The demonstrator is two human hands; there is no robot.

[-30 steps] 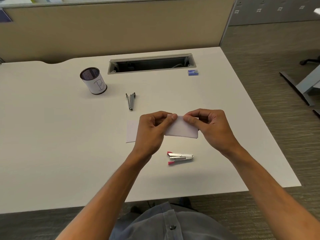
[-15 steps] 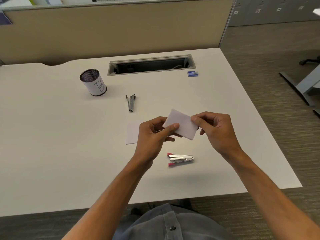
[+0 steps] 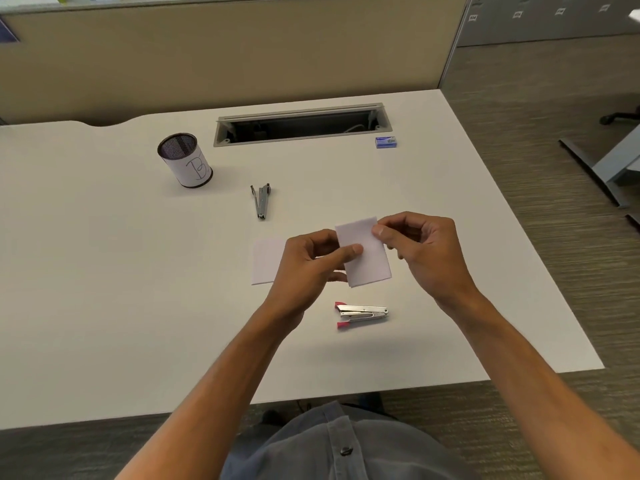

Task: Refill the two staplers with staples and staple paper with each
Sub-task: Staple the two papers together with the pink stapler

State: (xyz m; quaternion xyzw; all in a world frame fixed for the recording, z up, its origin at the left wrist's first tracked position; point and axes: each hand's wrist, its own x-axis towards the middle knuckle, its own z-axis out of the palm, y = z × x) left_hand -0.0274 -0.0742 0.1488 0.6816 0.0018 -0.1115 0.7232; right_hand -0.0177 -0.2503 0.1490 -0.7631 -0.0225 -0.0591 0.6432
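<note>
From my head view, I hold a small folded white paper slip [image 3: 363, 254] above the flat white worktop [image 3: 104, 271], at about the centre of what I see. My left hand [image 3: 308, 268] pinches its left edge, thumb on top and curled fingers beneath. My right hand [image 3: 426, 251] pinches its upper right corner between thumb and forefinger, the other fingers curled loosely behind. The slip stands taller than wide, tilted a little, its lower edge free.

A second flat white paper sheet [image 3: 265, 259] lies on the worktop at nine o'clock from the slip, partly hidden by my left hand. At six o'clock from the slip, near it, lies a small silver metal stapler with pink-red ends [image 3: 360, 314], on its side, its long axis running left to right, touching neither hand. At eleven o'clock, further off, lies a slim grey metal stapler [image 3: 261, 201], pointing towards me, its far end splayed a little apart.

A dark mesh cylindrical pen cup wrapped in a white paper label [image 3: 185, 160] stands upright at ten o'clock, well apart from the staplers. A little blue rectangular staple box [image 3: 385, 142] sits at one o'clock near the far edge, just beside the right end of a long grey recessed cable tray [image 3: 301, 128]. I cannot tell whether the box is open.
</note>
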